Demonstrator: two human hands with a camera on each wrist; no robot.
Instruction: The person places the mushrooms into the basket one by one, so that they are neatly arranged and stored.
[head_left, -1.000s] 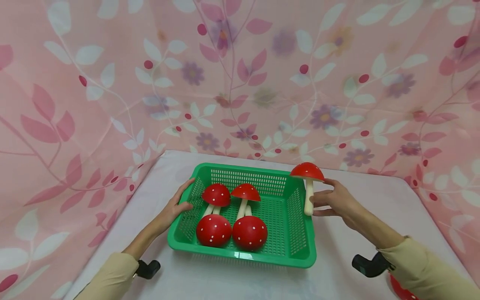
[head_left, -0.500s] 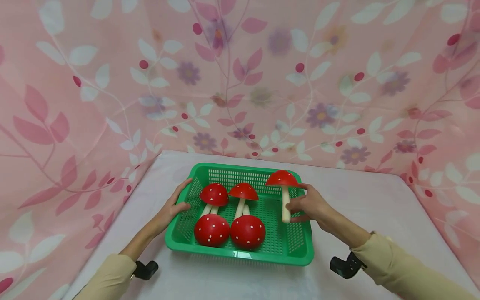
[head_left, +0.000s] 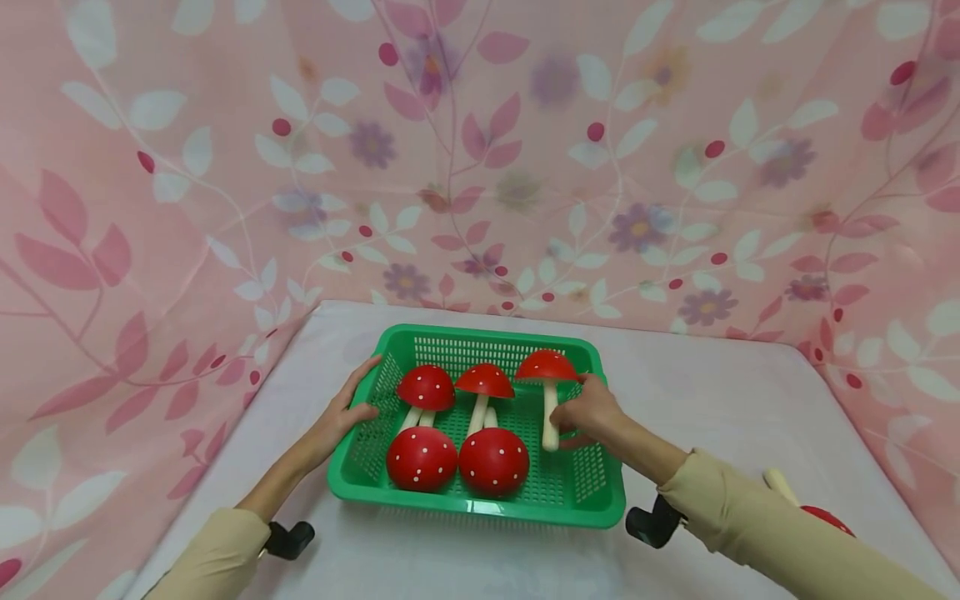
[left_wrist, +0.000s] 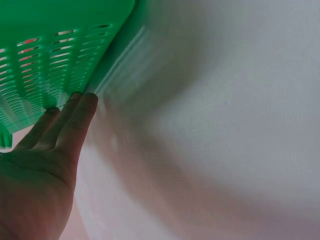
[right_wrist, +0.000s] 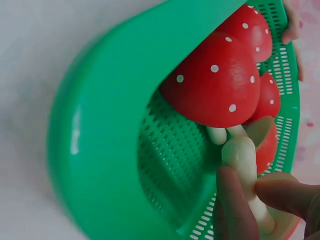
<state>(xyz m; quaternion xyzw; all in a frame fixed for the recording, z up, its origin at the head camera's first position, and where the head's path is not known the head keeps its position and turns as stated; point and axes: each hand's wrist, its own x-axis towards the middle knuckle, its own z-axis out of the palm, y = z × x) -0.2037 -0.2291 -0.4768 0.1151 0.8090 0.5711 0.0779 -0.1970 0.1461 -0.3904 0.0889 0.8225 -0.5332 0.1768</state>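
Observation:
My left hand (head_left: 341, 421) holds the left side of a green plastic basket (head_left: 480, 508), thumb over the rim. In the left wrist view, its fingers (left_wrist: 77, 122) lie straight against the slotted outer wall. My right hand (head_left: 588, 412) pinches the pale stem of a red toy mushroom with white dots (head_left: 551, 412), inside the basket's right part. That mushroom stands cap up, its stem between thumb and fingers in the right wrist view. Left of it lie several similar mushrooms, two showing large caps at the front (head_left: 422, 458) and others with caps toward the back (head_left: 485, 381).
Another mushroom (head_left: 782, 485) lies on the white-covered table (head_left: 712, 375) at the right, partly hidden by the right sleeve. A pink floral cloth (head_left: 480, 167) hangs behind and at the sides. Black devices are worn on the left wrist (head_left: 288, 540) and right wrist (head_left: 654, 522).
My right hand has carried the mushroom from the basket's right rim leftward and down into its right part. My left hand has stayed on the basket. The mushroom on the table shows more now.

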